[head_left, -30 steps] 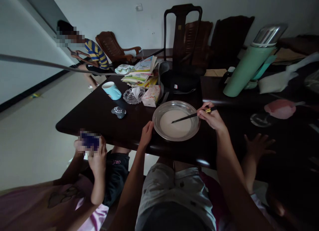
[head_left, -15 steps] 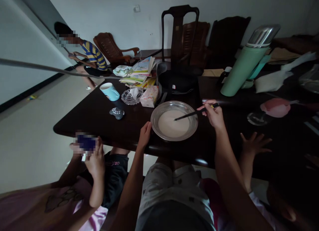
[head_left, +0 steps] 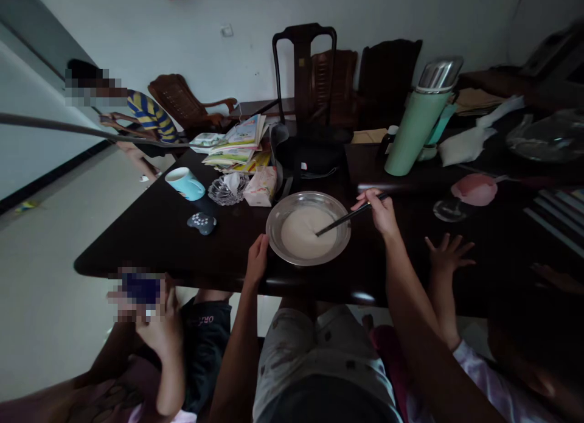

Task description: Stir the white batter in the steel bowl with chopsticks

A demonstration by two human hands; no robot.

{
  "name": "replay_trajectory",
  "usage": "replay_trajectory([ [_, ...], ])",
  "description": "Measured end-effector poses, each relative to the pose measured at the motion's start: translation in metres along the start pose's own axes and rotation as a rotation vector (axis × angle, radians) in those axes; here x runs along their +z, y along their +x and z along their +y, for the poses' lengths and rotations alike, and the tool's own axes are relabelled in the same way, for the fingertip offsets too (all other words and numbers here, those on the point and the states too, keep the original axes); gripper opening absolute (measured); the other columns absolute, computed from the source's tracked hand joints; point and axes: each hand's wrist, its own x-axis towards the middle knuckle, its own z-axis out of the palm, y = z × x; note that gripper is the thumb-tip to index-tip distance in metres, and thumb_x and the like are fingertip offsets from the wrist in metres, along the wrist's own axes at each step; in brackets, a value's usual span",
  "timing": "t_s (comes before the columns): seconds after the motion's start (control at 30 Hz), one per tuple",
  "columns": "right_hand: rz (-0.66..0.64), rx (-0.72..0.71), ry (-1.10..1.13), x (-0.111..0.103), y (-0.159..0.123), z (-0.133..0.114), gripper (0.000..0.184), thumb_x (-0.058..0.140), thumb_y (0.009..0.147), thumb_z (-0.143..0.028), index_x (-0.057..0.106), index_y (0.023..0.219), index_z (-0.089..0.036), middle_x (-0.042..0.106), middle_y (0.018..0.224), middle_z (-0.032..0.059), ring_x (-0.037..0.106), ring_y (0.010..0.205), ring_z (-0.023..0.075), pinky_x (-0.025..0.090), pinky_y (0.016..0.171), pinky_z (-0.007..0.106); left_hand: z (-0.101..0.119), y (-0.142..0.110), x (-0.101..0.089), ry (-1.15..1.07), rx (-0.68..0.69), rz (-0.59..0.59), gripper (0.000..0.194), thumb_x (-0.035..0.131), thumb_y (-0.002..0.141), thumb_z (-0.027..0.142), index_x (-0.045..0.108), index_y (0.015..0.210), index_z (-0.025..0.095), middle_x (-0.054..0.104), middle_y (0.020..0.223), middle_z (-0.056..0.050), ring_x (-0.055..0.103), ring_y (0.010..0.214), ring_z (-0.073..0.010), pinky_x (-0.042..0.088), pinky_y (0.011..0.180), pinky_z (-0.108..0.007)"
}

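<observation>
While bracing the round silver metal bowl [head_left: 275, 228] with left hand [head_left: 257, 261] (cannot tell if clasping), stir milky liquid [head_left: 302, 235] gently with slender black stick [head_left: 344, 219] pinched in right hand [head_left: 382, 215].

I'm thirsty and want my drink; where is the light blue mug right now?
In the head view, the light blue mug stands on the dark table, left of the glass dish and behind the game controller.

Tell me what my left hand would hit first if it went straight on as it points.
Most likely the metal bowl: your left hand points forward with its fingers at the bowl's left rim, though contact is hard to judge.
</observation>
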Motion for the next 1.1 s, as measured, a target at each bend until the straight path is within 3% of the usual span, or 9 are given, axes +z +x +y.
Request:
replay_trajectory([
  [0.13, -0.216, 0.033, -0.059, 0.008, -0.002, -0.004, 0.035, 0.060, 0.086, -0.056, 0.070, 0.082, -0.023, 0.076, 0.075, 0.0016, 0.072, 0.079, 0.0215, 0.052, 0.083, 0.035, 0.000, 0.000, 0.000, 0.000, -0.004, -0.007, 0.044, 0.048, 0.090, 0.056, 0.045, 0.065, 0.019, 0.041, 0.062, 0.004, 0.039, 0.060, -0.0119, 0.034, 0.058, -0.023],
  [0.23, -0.100, -0.004, -0.109, 0.004, 0.000, -0.004, 0.035, 0.059, 0.086, -0.056, 0.070, 0.081, -0.023, 0.077, 0.079, 0.0028, 0.072, 0.085, 0.0225, 0.052, 0.084, 0.036, 0.000, 0.000, -0.001, -0.005, -0.015, 0.002, 0.043, 0.049, 0.090, 0.055, 0.045, 0.065, 0.020, 0.041, 0.062, 0.004, 0.039, 0.060, -0.0118, 0.033, 0.058, -0.023],
  [0.3, 0.034, -0.002, -0.088, -0.002, 0.001, -0.002, 0.037, 0.056, 0.088, -0.057, 0.068, 0.080, -0.023, 0.075, 0.070, 0.0021, 0.071, 0.076, 0.0217, 0.052, 0.083, 0.037, 0.000, -0.001, -0.001, -0.014, -0.018, 0.007, 0.043, 0.049, 0.090, 0.054, 0.044, 0.065, 0.020, 0.041, 0.062, 0.004, 0.039, 0.060, -0.0117, 0.033, 0.058, -0.023],
  [0.37, 0.052, 0.022, -0.070, -0.005, 0.001, -0.001, 0.040, 0.052, 0.090, -0.058, 0.067, 0.079, -0.023, 0.073, 0.063, 0.0015, 0.070, 0.066, 0.0206, 0.052, 0.078, 0.036, -0.001, 0.000, -0.001, -0.024, -0.015, 0.000, 0.043, 0.049, 0.089, 0.055, 0.044, 0.065, 0.020, 0.041, 0.062, 0.004, 0.038, 0.060, -0.0116, 0.033, 0.058, -0.023],
  [0.57, -0.237, 0.037, -0.124, 0.005, -0.002, -0.005, 0.038, 0.057, 0.086, -0.058, 0.071, 0.082, -0.022, 0.078, 0.085, 0.0044, 0.071, 0.085, 0.0231, 0.052, 0.079, 0.035, -0.005, 0.001, -0.002, -0.018, -0.011, -0.021, 0.047, 0.048, 0.088, 0.060, 0.045, 0.064, 0.020, 0.041, 0.060, 0.004, 0.039, 0.058, -0.0119, 0.033, 0.057, -0.024],
  [0.7, 0.023, 0.007, -0.086, -0.004, 0.001, -0.002, 0.035, 0.057, 0.088, -0.055, 0.070, 0.081, -0.023, 0.076, 0.071, 0.0025, 0.070, 0.076, 0.0220, 0.050, 0.082, 0.037, -0.006, 0.002, -0.002, -0.023, -0.002, -0.011, 0.046, 0.049, 0.088, 0.059, 0.046, 0.065, 0.019, 0.043, 0.062, 0.004, 0.040, 0.060, -0.0121, 0.034, 0.058, -0.024],
  [0.77, 0.064, -0.011, -0.050, -0.006, 0.001, 0.000, 0.036, 0.054, 0.090, -0.054, 0.069, 0.080, -0.023, 0.072, 0.061, 0.0005, 0.068, 0.067, 0.0201, 0.049, 0.083, 0.037, -0.006, 0.002, -0.002, -0.030, -0.006, -0.014, 0.046, 0.048, 0.088, 0.059, 0.047, 0.066, 0.019, 0.043, 0.062, 0.004, 0.040, 0.060, -0.0121, 0.034, 0.059, -0.024],
  [0.93, -0.248, 0.079, -0.104, 0.003, -0.001, -0.001, 0.036, 0.057, 0.088, -0.054, 0.071, 0.081, -0.023, 0.077, 0.079, 0.0037, 0.071, 0.079, 0.0225, 0.051, 0.077, 0.035, -0.007, 0.001, -0.002, -0.027, -0.011, -0.016, 0.045, 0.048, 0.089, 0.059, 0.046, 0.066, 0.020, 0.042, 0.062, 0.004, 0.039, 0.059, -0.0119, 0.033, 0.058, -0.024],
  [1.1, -0.022, 0.030, -0.088, -0.004, 0.001, 0.001, 0.034, 0.056, 0.089, -0.054, 0.070, 0.082, -0.023, 0.076, 0.072, 0.0026, 0.071, 0.076, 0.0222, 0.051, 0.083, 0.037, -0.004, -0.001, -0.002, -0.024, -0.008, -0.004, 0.045, 0.048, 0.090, 0.057, 0.044, 0.064, 0.020, 0.041, 0.061, 0.004, 0.039, 0.059, -0.0119, 0.033, 0.058, -0.024],
])
